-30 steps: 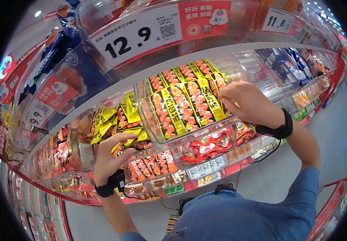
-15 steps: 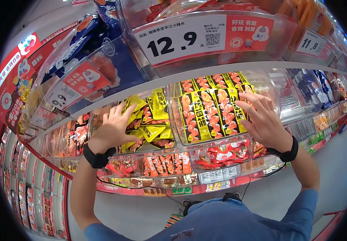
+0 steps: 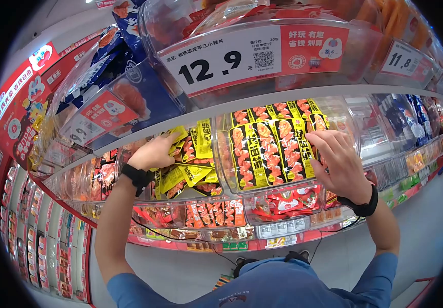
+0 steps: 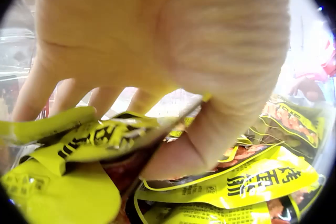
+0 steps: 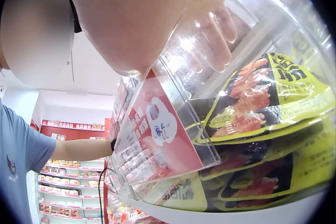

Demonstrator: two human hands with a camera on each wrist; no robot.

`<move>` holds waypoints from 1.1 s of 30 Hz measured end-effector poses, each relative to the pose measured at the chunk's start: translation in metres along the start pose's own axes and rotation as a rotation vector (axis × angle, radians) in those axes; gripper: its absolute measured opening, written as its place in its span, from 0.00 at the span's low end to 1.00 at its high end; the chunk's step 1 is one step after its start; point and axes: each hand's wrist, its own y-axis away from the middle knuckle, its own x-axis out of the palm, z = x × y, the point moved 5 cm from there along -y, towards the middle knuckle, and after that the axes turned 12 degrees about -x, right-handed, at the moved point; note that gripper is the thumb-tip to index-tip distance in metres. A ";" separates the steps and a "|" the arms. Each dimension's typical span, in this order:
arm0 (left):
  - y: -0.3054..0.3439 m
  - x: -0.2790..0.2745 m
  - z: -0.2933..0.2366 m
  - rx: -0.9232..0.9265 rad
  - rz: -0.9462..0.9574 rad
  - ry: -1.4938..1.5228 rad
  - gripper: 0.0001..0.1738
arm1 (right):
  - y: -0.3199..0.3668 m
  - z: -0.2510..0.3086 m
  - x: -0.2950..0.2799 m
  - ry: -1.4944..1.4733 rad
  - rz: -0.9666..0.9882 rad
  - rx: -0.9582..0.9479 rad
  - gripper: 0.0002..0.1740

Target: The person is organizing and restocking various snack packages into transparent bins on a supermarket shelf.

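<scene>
just lowered left hand [image 3: 152, 154] into loose yellow packets [image 3: 196, 173].
half a second ago, held spread above that pile; now sunk in it, thumb and fingers parted around packet edges, cannot tell if pinching any. judging by that, gone from hovering to handling the loose pile, lying in clear bin [image 3: 190, 199] left of neat stack [image 3: 265, 154]. keeping right hand [image 3: 339, 167] loosely open at neat stack's right edge, holding nothing, cannot tell if touching. from left wrist, can see thumb [image 4: 178, 160] against a packet's edge, fingers reaching down behind packets; hard to make out from head. from right wrist, can see neat stack's layers side-on through clear plastic, beside red rabbit card [image 5: 163, 119]; not shown from above.
</scene>
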 end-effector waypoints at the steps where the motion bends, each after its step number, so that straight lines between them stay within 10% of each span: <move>1: 0.005 -0.003 -0.006 0.006 -0.065 0.001 0.35 | 0.001 -0.001 0.000 -0.001 -0.008 0.006 0.25; 4: 0.014 -0.015 -0.019 -0.200 -0.036 -0.042 0.32 | 0.003 -0.002 0.002 -0.013 -0.027 0.019 0.24; 11: 0.023 -0.023 0.015 0.162 -0.540 0.144 0.21 | 0.006 -0.003 0.002 -0.046 -0.073 0.021 0.21; 33: 0.188 -0.011 -0.057 0.532 -1.067 0.131 0.20 | -0.003 0.008 -0.002 -0.094 -0.159 -0.045 0.18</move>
